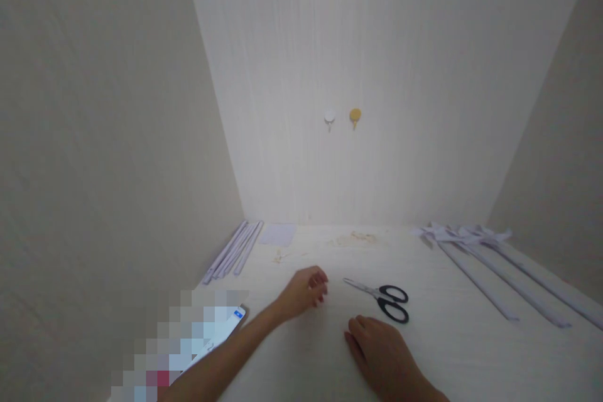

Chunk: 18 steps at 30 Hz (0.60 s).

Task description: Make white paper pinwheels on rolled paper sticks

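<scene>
Two empty hands: your right hand (pixel 384 352) lies flat, open, near the scissors (pixel 382 298); left hand (pixel 306 292) loosely curled. Rigid, light steel (likely slippery); take the black handle loops.

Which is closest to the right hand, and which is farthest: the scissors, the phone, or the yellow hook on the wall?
From the right hand in the head view:
1. Scissors, just beyond the fingers on the table.
2. Phone, off to the left, past the left arm.
3. Yellow hook, high on the back wall.
</scene>
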### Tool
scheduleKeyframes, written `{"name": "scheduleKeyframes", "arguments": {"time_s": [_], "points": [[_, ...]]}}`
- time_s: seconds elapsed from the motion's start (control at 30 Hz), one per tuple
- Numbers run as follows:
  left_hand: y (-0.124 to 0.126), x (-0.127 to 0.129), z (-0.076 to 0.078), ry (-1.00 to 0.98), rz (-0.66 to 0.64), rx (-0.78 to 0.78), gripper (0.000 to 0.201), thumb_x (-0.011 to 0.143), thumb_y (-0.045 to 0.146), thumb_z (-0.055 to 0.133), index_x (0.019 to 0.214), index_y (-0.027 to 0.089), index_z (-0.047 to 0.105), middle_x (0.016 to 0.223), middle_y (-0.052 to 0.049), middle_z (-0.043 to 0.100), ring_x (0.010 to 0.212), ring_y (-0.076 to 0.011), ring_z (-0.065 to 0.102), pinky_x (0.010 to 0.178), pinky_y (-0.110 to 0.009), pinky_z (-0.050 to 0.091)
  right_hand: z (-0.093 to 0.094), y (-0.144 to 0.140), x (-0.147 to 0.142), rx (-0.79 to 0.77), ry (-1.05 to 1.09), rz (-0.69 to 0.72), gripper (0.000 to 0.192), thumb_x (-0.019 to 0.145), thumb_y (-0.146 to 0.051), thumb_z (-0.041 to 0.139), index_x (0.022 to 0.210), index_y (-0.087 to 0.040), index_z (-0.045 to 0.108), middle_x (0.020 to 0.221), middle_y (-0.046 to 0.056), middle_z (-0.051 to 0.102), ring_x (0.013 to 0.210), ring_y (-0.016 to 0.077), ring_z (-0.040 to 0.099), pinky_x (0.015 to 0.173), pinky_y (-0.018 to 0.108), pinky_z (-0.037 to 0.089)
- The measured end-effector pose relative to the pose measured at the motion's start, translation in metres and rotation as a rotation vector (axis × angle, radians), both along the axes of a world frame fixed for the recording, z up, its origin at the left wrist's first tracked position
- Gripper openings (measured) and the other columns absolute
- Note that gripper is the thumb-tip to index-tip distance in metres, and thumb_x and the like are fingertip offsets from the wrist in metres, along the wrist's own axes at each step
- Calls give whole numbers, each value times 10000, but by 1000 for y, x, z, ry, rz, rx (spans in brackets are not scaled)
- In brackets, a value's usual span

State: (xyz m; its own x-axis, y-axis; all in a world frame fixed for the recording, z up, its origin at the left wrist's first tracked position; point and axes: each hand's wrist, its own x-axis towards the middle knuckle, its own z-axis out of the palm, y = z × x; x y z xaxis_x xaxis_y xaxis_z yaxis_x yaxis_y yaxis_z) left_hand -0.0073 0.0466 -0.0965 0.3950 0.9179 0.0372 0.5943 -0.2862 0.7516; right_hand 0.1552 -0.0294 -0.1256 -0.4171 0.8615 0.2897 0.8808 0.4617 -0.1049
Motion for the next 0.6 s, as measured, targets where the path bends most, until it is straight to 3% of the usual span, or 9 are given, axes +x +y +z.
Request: {"name": "scheduleKeyframes", "arguments": {"time_s": [0.03, 0.13, 0.23, 0.37, 0.6], "points": [[13, -7, 8, 259, -3, 165, 166, 727, 175, 368, 837, 149, 489, 681, -30, 591, 592, -110, 560, 518, -214, 432, -1, 0, 0, 5, 2, -3, 197, 791, -133, 367, 698, -193, 529, 670, 13, 601, 620, 150, 562, 556, 242, 345], [52, -28, 30, 451, 32, 294, 162, 723, 161, 399, 816, 152, 532, 826, -67, 591, 815, -165, 542, 725, -288, 410, -6, 1, 1, 22, 4, -8, 176, 769, -110, 399, 695, -189, 536, 671, 12, 604, 614, 150, 563, 551, 242, 338], [83, -45, 39, 606, 111, 347, 190, 708, 134, 423, 853, 124, 545, 963, -124, 550, 959, -216, 483, 815, -335, 357, -10, 3, 1, 39, 8, 9, 157, 751, -101, 423, 702, -190, 542, 682, 7, 608, 619, 155, 568, 549, 245, 334], [106, -58, 31, 755, 203, 333, 224, 726, 200, 433, 884, 110, 564, 1000, -144, 544, 984, -224, 475, 821, -322, 353, -12, 5, 2, 32, 14, 9, 142, 735, -99, 443, 689, -190, 542, 674, 1, 608, 610, 154, 569, 534, 243, 326], [117, -66, 10, 884, 279, 275, 395, 736, 404, 397, 853, 82, 593, 942, -187, 587, 931, -268, 512, 744, -333, 390, -10, 8, 0, 46, 9, 34, 131, 705, -84, 465, 661, -185, 535, 651, -3, 609, 585, 136, 560, 508, 227, 307]]}}
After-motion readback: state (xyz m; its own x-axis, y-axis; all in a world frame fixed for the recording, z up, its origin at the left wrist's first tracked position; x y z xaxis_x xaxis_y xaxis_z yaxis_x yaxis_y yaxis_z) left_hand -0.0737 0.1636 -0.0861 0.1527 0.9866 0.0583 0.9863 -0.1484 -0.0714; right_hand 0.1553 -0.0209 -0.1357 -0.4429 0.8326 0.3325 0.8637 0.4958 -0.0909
